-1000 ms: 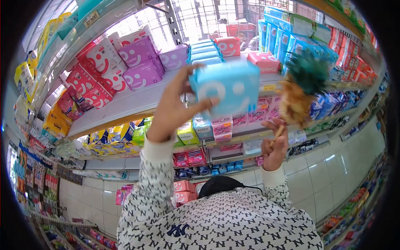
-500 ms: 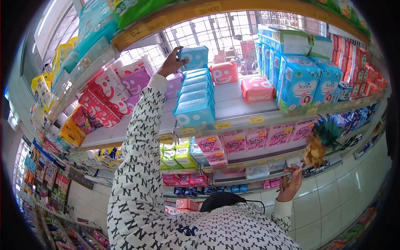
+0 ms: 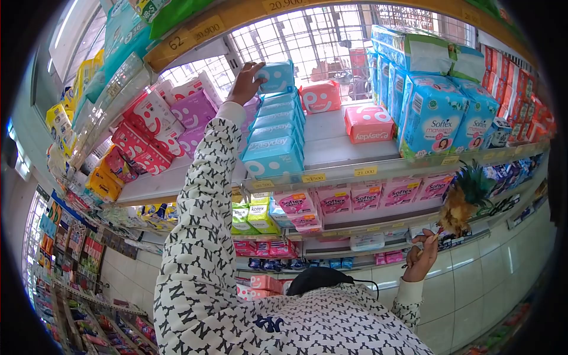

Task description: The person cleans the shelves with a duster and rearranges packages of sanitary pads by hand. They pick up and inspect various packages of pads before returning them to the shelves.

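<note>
My left hand [image 3: 245, 84] is reached out to the shelf, its fingers wrapped over the left end of a light blue pack [image 3: 278, 77]. That pack sits at the far end of a row of matching blue Easyday packs [image 3: 274, 155], higher than the ones in front of it. Lower right, my right hand [image 3: 420, 255] is closed around the thin handle of a feather duster [image 3: 456, 210]. Brown and dark green feathers of the duster hang in front of the lower shelf edge. Most of its handle is hidden by the fingers.
Salmon Easyday packs [image 3: 369, 123] lie right of the blue row, with blue Softex packs [image 3: 436, 112] beyond. Purple packs [image 3: 195, 111] and red packs [image 3: 142, 148] stand to the left. Below are pink Softex packs [image 3: 335, 200]. An upper shelf edge [image 3: 236, 23] crosses overhead.
The blue pack under my left hand has come down slightly onto the far end of the row. My right hand and the feather duster have shifted a little to the right.
</note>
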`<state>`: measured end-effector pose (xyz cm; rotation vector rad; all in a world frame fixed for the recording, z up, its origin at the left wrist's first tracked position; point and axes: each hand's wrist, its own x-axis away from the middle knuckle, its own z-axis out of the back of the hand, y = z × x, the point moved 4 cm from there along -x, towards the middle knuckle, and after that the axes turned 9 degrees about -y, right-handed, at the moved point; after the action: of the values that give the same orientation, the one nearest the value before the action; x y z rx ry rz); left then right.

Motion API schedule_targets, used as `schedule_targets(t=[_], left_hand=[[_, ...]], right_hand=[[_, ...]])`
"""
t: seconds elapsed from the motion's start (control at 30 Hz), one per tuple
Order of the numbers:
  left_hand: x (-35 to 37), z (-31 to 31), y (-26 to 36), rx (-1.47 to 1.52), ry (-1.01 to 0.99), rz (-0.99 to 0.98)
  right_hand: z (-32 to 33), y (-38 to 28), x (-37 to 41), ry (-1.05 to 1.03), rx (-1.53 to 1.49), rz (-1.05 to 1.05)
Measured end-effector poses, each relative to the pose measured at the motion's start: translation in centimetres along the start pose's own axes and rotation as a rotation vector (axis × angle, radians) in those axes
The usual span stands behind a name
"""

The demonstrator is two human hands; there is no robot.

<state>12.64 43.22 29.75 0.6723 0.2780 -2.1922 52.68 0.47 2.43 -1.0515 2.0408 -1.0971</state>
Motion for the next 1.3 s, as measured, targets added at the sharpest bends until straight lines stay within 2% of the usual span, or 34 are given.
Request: schedule_targets(t=[0.13, 0.23, 0.4, 0.53, 0.63, 0.73, 0.83, 0.97, 1.03, 1.1, 1.17, 1.23, 1.3], left_hand=[[-0.1, -0.9, -0.5, 0.074, -0.1, 0.042], [0.5, -1.4, -0.6, 0.008, 0.066, 0.014], [0.0, -1.7, -1.3, -0.013, -0.035, 0.118], [-0.1, -2.1, -2.0, -0.05, -0.016, 0.036], [0.2, -1.4, 0.4, -0.268, 0.161, 0.135], [-0.4, -1.4, 1.7, -0.113, -0.056, 0.108], [-0.9, -1.8, 1.7, -0.259, -0.022, 0.142], [-1.3, -1.6, 1.8, -0.324, -0.124, 0.17], [-1.5, -1.9, -0.5, -0.391, -0.084, 0.121], [-1.2, -0.8, -1.4, -0.186, 0.041, 0.017], [2.1, 3.6, 1.0, 0.004, 0.11, -0.07], [7.6, 8.7, 3.8, 0.234, 0.063, -0.133], [17.0, 13.5, 7.9, 0.384, 0.059, -0.132]], right_hand=[[-0.2, 0.1, 0.5, 0.009, 0.019, -0.026], [0.1, 0.5, 1.3, 0.029, 0.008, -0.049], [0.8, 0.6, 2.2, 0.062, 0.036, -0.075], [1.0, 0.2, 2.8, 0.115, 0.086, -0.081], [0.8, 0.1, 3.2, 0.121, 0.083, -0.048], [0.6, -0.4, 3.7, 0.137, 0.066, -0.03], [0.5, -0.3, 4.6, 0.15, 0.076, -0.032], [0.6, -0.2, 6.1, 0.179, 0.121, -0.039], [0.7, 0.2, 7.2, 0.208, 0.097, -0.056], [0.7, 0.6, 8.6, 0.24, 0.028, -0.088], [1.4, 2.1, 10.4, 0.311, 0.024, -0.116], [2.4, 4.1, 13.1, 0.396, 0.132, -0.176], [4.2, 7.3, 15.9, 0.463, 0.166, -0.136]])
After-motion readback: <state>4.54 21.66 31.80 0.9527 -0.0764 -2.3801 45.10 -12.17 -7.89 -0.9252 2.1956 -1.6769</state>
